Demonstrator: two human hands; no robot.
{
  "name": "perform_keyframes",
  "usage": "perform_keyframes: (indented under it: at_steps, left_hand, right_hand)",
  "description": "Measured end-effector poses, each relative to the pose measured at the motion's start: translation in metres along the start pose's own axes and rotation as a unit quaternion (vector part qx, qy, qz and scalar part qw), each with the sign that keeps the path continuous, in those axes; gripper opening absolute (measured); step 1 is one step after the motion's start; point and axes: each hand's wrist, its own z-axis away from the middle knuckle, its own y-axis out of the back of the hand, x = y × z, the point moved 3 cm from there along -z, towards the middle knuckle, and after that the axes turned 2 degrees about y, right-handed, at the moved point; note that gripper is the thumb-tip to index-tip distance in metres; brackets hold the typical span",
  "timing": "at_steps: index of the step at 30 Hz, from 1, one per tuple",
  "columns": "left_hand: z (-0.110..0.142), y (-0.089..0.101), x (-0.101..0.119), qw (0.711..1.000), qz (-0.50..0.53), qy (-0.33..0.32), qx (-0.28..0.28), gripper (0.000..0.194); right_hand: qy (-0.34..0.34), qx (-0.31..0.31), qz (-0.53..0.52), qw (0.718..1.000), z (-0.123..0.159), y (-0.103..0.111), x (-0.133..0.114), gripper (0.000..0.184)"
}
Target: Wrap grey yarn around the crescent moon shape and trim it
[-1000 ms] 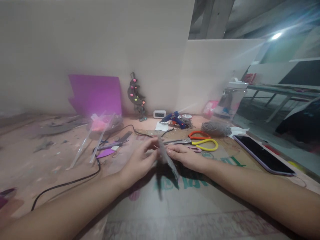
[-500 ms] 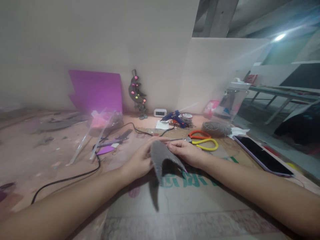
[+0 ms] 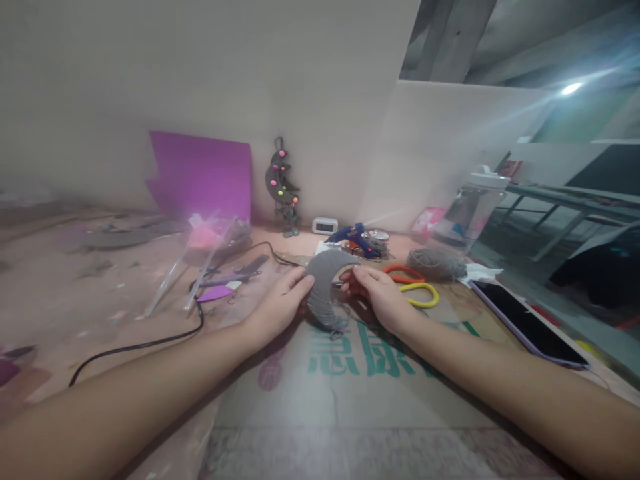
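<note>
A grey crescent-shaped piece (image 3: 324,288), wrapped in grey yarn, stands upright between my hands over a flattened cardboard sheet (image 3: 350,393). My left hand (image 3: 280,308) grips its outer curve with thumb and fingers closed on it. My right hand (image 3: 380,297) pinches the inner edge near the upper tip. A thin strand trails from the crescent's lower end.
Orange and yellow scissors (image 3: 413,283), a ball of grey yarn (image 3: 435,263), a blue glue gun (image 3: 353,237) and a phone (image 3: 530,320) lie to the right. A purple sheet (image 3: 203,177), a finished moon decoration (image 3: 283,187), glue sticks (image 3: 200,280) and a black cable (image 3: 145,343) sit left and behind.
The grey piece has turned from edge-on to facing me, showing its full crescent shape, and rose slightly. Both hands shifted with it, staying closed on it.
</note>
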Motion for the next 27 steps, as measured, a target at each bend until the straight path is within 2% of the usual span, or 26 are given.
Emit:
perform_keyframes:
  at_steps: [4,12,16,20,24,27]
  left_hand:
    - [0.003,-0.001,0.004,0.998,-0.056,-0.042,-0.001,0.024]
    - [0.005,-0.003,0.0,1.0,0.014,-0.013,-0.012,0.026]
    - [0.007,-0.003,0.005,1.0,0.001,-0.018,-0.007,0.03]
    - [0.009,-0.006,0.01,0.999,-0.012,-0.038,-0.034,0.031]
    - [0.014,-0.013,0.011,0.996,0.054,-0.014,-0.07,0.025]
    - [0.017,-0.016,0.013,0.996,0.066,0.002,-0.057,0.018]
  right_hand:
    - [0.016,-0.024,0.039,0.999,0.007,-0.006,-0.008,0.045]
    - [0.027,-0.033,0.093,0.995,0.014,-0.009,-0.014,0.045]
    - [0.023,-0.057,0.112,0.992,0.011,-0.01,-0.01,0.044]
    - [0.016,-0.122,0.13,0.984,0.013,-0.016,-0.008,0.043]
    - [0.02,-0.228,0.167,0.959,0.018,-0.023,-0.015,0.046]
    - [0.026,-0.247,0.189,0.95,0.018,-0.023,-0.02,0.048]
